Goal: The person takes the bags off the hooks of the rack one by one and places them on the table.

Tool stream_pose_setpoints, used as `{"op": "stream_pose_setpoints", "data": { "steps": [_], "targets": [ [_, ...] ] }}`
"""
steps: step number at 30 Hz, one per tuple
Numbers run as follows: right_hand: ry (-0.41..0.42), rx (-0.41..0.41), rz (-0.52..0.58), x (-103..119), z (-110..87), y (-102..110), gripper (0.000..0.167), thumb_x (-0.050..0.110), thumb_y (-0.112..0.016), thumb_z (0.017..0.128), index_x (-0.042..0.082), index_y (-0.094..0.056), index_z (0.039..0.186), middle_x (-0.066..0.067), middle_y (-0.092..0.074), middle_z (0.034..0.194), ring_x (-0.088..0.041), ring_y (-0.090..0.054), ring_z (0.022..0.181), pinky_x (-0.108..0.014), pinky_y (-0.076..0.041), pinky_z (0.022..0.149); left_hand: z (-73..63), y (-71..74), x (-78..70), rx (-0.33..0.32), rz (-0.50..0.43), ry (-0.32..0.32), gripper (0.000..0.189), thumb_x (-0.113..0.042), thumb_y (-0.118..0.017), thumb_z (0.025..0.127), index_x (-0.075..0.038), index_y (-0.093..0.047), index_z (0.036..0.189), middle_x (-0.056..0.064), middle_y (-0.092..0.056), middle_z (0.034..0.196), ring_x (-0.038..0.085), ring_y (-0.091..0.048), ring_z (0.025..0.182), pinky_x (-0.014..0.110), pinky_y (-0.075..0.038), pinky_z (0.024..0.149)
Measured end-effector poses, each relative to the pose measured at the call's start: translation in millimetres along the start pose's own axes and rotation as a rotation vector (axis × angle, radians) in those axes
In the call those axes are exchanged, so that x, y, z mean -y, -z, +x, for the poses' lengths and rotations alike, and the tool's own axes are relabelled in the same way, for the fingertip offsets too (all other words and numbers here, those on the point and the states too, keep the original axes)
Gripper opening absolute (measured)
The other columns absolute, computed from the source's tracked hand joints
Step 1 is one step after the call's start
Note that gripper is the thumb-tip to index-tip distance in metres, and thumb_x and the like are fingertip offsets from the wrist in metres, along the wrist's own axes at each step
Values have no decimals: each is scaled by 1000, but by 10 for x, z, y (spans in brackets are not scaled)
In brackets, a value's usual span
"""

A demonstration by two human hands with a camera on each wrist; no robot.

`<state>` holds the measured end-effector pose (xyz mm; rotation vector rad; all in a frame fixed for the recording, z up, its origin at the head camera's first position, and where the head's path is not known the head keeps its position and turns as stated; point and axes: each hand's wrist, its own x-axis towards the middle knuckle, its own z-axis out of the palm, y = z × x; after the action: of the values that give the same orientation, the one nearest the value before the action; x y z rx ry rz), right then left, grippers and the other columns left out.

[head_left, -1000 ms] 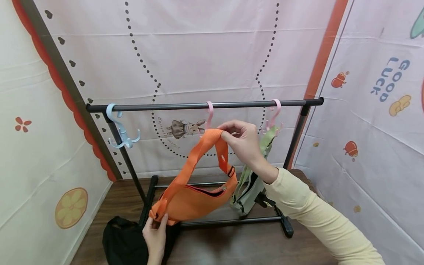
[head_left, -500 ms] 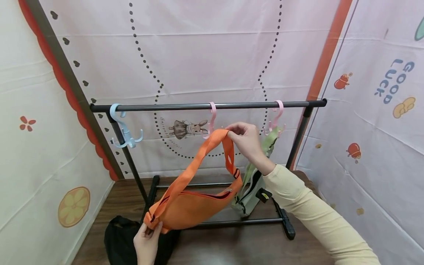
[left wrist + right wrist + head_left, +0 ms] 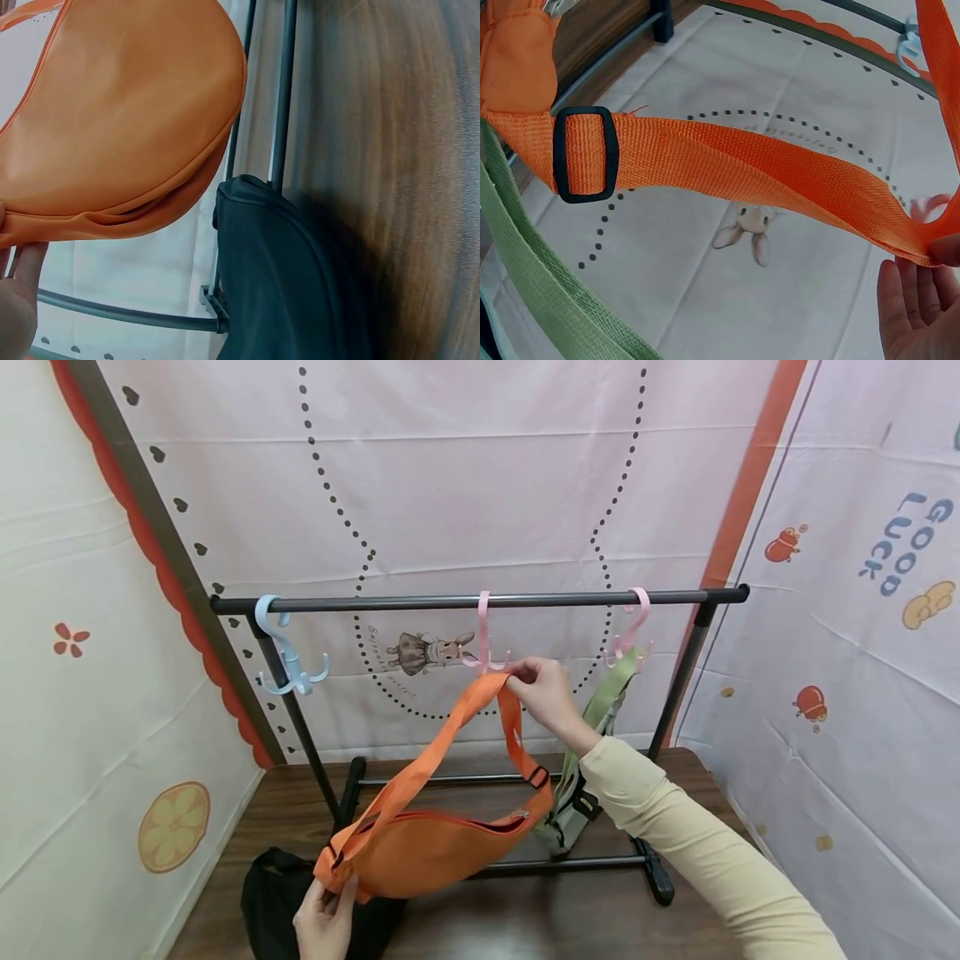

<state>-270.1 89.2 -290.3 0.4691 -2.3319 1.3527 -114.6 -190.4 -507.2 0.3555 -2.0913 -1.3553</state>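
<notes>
An orange waist bag [image 3: 442, 852] with a webbing strap and black buckles is held up before the rack. My right hand [image 3: 545, 693] pinches the top of its strap [image 3: 780, 169], just below the middle pink hook [image 3: 483, 631]. My left hand [image 3: 326, 922] grips the bag's lower left end, where the strap joins. In the left wrist view the bag's smooth orange panel [image 3: 127, 97] fills the upper left, with only part of that hand showing. Whether the strap touches the hook cannot be told.
The black rack's top bar [image 3: 375, 603] carries a blue hook [image 3: 288, 656] at left and another pink hook [image 3: 630, 627] at right. A green bag [image 3: 573, 818] hangs from the latter, partly behind my forearm. A black bag [image 3: 273, 902] lies on the wooden table [image 3: 585, 918].
Both hands have lowered the orange bag slightly, and its left end has swung left and down. The middle pink hook has turned, so its prongs now spread to both sides.
</notes>
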Motion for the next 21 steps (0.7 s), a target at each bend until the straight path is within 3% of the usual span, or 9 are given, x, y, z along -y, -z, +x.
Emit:
{"op": "stream_pose_setpoints", "data": {
  "steps": [6, 13, 18, 21],
  "targets": [
    [-16, 98, -56, -91, -74, -86, 14, 8, -58, 84, 2, -69, 90, -8, -68, 82, -17, -61, 73, -28, -49, 65, -46, 26, -10, -35, -14, 37, 26, 4, -65, 80, 8, -61, 105, 25, -63, 94, -12, -52, 72, 4, -43, 57],
    [4, 172, -102, -166, -153, -136, 12, 10, -61, 85, 4, -69, 91, -7, -68, 84, -16, -62, 74, -29, -50, 66, -64, 36, -16, -52, -33, 76, 22, 5, -65, 79, 9, -62, 101, 13, -65, 81, -6, -55, 62, 10, -46, 53],
    [-35, 231, -59, -181, -247, -147, 15, 14, -63, 84, 4, -68, 93, -6, -68, 86, -15, -63, 76, -29, -50, 68, -49, 73, 4, -71, 37, 61, 23, 0, -66, 80, 9, -61, 101, 24, -64, 84, -9, -51, 58, 11, -42, 48],
    [-56, 286, -22, -202, -329, -139, 19, 15, -64, 83, 3, -67, 97, -7, -68, 89, -16, -63, 80, -29, -50, 71, -31, 115, 19, -77, 44, 88, 26, -2, -66, 81, 9, -60, 104, 28, -63, 88, -10, -49, 58, 11, -42, 47]
  ]
}}
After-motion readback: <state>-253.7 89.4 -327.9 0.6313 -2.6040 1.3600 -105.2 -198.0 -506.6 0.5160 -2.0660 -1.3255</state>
